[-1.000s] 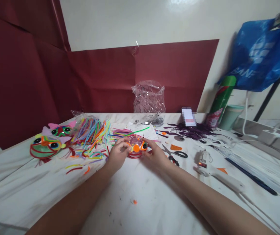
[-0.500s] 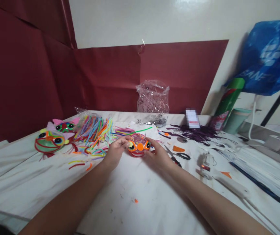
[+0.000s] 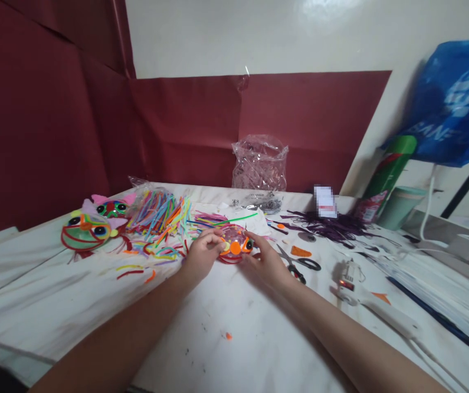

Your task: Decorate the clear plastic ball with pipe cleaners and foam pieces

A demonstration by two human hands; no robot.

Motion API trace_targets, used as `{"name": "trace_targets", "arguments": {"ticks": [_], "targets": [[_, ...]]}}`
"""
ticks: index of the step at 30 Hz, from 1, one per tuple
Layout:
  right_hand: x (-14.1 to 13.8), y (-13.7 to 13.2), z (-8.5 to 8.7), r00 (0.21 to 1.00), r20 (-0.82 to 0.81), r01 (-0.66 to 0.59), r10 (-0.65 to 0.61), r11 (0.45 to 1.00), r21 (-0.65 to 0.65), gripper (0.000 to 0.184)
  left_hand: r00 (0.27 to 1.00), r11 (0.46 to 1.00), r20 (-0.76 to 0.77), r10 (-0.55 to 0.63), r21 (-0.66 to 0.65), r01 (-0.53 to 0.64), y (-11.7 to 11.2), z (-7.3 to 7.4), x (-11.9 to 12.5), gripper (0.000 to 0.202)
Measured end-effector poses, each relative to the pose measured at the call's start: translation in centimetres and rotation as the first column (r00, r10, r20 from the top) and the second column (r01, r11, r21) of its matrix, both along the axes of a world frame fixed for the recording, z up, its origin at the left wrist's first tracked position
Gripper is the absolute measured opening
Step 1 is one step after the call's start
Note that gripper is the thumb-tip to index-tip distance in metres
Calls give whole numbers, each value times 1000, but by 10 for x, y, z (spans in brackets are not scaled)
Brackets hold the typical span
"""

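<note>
In the middle of the head view sits a clear round craft face with an orange round nose, a black-centred eye and red trim along its mouth. My right hand holds its right side, thumb low and fingers behind. My left hand pinches a small pale-yellow round piece against the face's left side. Those fingers cover the left eye. Two finished-looking faces stand at the far left: a green one with yellow and orange trim and a pink-eared one.
Pipe cleaners lie in a colourful pile at the left. On the right are scissors, an orange felt scrap, a corded glue gun, purple strands and a green cup. A clear plastic bag stands behind.
My left hand has moved slightly right, bringing the yellow piece across the face's left eye, close to the nose. My right hand keeps its hold. The camera view has shifted a little.
</note>
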State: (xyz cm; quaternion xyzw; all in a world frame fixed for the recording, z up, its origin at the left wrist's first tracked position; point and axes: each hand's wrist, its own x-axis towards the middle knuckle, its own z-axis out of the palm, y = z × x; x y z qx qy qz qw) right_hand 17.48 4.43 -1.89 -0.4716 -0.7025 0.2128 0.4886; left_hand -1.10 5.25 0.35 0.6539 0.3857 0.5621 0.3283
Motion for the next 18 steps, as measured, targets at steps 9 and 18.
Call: {"name": "trace_targets", "arguments": {"ticks": [9,18], "targets": [[1,-1,3,999,25,23,-22,999,-35,52,999,1000,50,2,-26,0,2,-1,-2,10],[4,2,1,998,-16,52,-54,994,-98,53,993,996,74,92,-10,-92,10,-3,-12,11]]}}
